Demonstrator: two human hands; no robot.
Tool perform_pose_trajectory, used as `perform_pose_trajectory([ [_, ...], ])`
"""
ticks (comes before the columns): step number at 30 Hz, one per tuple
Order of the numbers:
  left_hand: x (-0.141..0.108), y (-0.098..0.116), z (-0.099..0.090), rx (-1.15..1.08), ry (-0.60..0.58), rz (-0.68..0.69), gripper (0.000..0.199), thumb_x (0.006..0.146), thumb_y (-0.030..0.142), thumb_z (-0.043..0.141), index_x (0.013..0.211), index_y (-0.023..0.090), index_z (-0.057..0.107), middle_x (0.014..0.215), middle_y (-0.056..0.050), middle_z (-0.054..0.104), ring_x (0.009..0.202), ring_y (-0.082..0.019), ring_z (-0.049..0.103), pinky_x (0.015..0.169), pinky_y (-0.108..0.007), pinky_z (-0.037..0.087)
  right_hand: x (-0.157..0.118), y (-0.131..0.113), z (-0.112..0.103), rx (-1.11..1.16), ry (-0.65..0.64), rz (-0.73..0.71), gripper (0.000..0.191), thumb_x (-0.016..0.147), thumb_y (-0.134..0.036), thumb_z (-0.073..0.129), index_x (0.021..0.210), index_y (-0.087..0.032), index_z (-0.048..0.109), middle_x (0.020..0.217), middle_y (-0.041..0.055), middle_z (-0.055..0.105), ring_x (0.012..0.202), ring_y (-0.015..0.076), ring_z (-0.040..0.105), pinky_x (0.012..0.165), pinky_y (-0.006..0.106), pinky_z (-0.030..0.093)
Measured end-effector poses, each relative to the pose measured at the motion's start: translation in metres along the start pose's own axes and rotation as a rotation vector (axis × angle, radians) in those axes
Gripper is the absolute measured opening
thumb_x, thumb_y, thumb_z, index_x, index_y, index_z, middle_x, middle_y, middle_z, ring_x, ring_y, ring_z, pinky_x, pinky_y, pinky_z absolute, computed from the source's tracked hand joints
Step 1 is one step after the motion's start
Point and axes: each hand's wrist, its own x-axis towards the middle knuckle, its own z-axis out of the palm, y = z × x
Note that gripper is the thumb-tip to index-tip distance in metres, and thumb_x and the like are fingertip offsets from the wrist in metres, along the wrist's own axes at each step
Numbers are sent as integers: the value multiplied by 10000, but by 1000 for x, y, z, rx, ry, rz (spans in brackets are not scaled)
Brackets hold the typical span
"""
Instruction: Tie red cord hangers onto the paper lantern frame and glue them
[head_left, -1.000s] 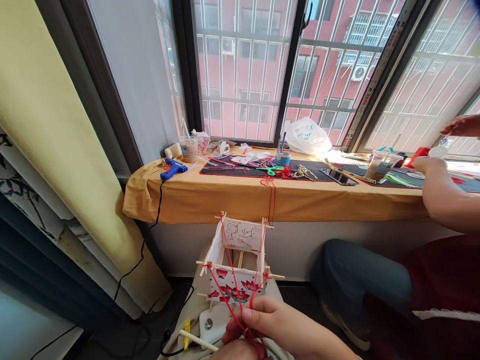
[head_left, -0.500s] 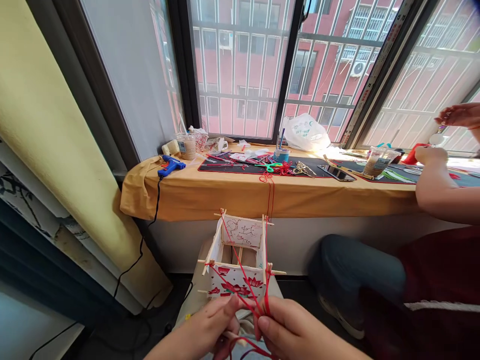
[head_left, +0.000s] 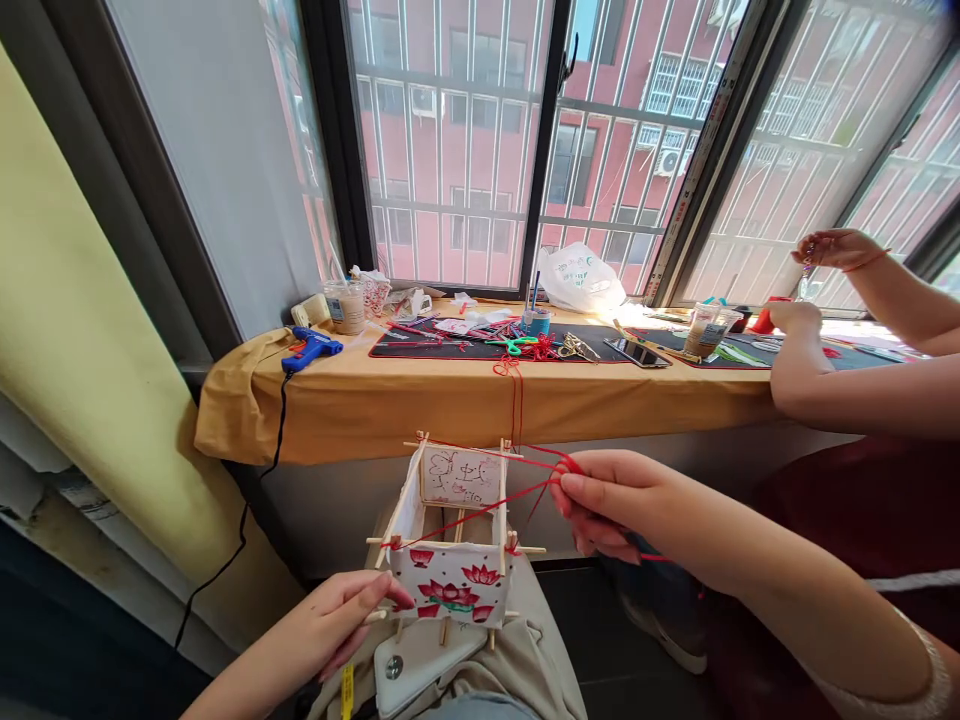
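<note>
1. On the table (head_left: 420, 405), at the left, see a blue glue gun (head_left: 313, 348) with its black cable (head_left: 279, 425) hanging down.
2. Lower, have the left hand (head_left: 354, 615) with bent fingers beside the stick frame (head_left: 450, 590); cannot tell whether gripping or released.
3. In the middle, above the lap, see this frame upright, with red lotus flowers on its near white panel.
4. From its top corners, see red cords (head_left: 525, 493) drawn rightward.
5. Pinch these cords firmly in the right hand (head_left: 611, 500).
6. Far right, notice a co-worker's raised hand (head_left: 844, 249).

Smooth, matt wooden frame (head_left: 503, 522)
</note>
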Motion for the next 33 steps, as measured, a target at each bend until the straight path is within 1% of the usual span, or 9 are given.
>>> perform_pose_trajectory([
  [6, 20, 46, 22, -91, -47, 144, 620, 799, 660, 343, 912, 117, 620, 347, 99, 311, 364, -71, 203, 477, -225, 234, 1, -33, -17, -334, -30, 0, 333, 893, -352, 407, 637, -156, 491, 612, 17, 557, 589, 101, 515, 606, 231, 407],
  [11, 28, 79, 28, -150, -108, 248, 581, 808, 622, 371, 972, 115, 602, 369, 81, 378, 370, -74, 277, 474, -222, 256, -1, -62, -31, -503, -34, 85, 284, 924, -291, 347, 703, -166, 476, 522, -62, 415, 445, 60, 389, 496, 202, 376],
  [15, 22, 105, 12, -151, -44, 293, 555, 792, 618, 404, 949, 116, 580, 377, 71, 410, 364, -68, 274, 420, -215, 218, 8, -94, -41, -827, -77, 62, 275, 899, -323, 440, 703, -156, 537, 590, -31, 471, 474, 59, 416, 448, 194, 348],
  [18, 15, 133, -8, -172, 32, 318, 575, 777, 589, 465, 1129, 135, 469, 395, 89, 427, 353, -63, 262, 388, -200, 185, 27, -118, -47, -939, -111, -25, 272, 888, -278, 481, 677, -141, 583, 543, -28, 462, 422, 41, 372, 407, 193, 294],
  [21, 14, 169, -26, -26, 30, 334, 831, 729, 564, 566, 1354, 151, 206, 417, 95, 474, 345, -75, 300, 369, -192, 190, 50, -136, -48, -986, -66, -120, 271, 829, -224, 582, 581, -116, 594, 472, -40, 432, 386, 14, 311, 401, 186, 245],
  [23, 20, 193, -34, 164, 53, 367, 907, 709, 568, 595, 1381, 137, 164, 429, 83, 505, 346, -84, 332, 367, -201, 208, 66, -145, -46, -1020, -43, -114, 283, 790, -201, 621, 527, -104, 578, 443, -56, 407, 382, -1, 292, 414, 177, 229],
  [27, 43, 233, -40, 441, 114, 378, 496, 753, 548, 562, 998, 116, 585, 361, 60, 407, 348, -83, 317, 392, -233, 216, 93, -158, -37, -1118, -61, -52, 313, 831, -188, 542, 539, -81, 585, 453, -60, 403, 397, -1, 320, 447, 173, 248],
  [29, 53, 246, -44, 404, 40, 347, 413, 791, 538, 518, 836, 139, 611, 350, 59, 344, 344, -77, 258, 393, -245, 177, 104, -165, -33, -1166, -95, -35, 316, 851, -172, 502, 569, -67, 601, 467, -55, 402, 415, 5, 337, 460, 174, 266],
  [33, 62, 258, -66, 224, -185, 306, 392, 783, 559, 529, 787, 174, 602, 377, 49, 335, 350, -71, 209, 398, -256, 119, 115, -177, -45, -1153, -25, -112, 261, 843, -198, 537, 664, -40, 640, 515, -40, 444, 477, 27, 417, 507, 189, 333],
])
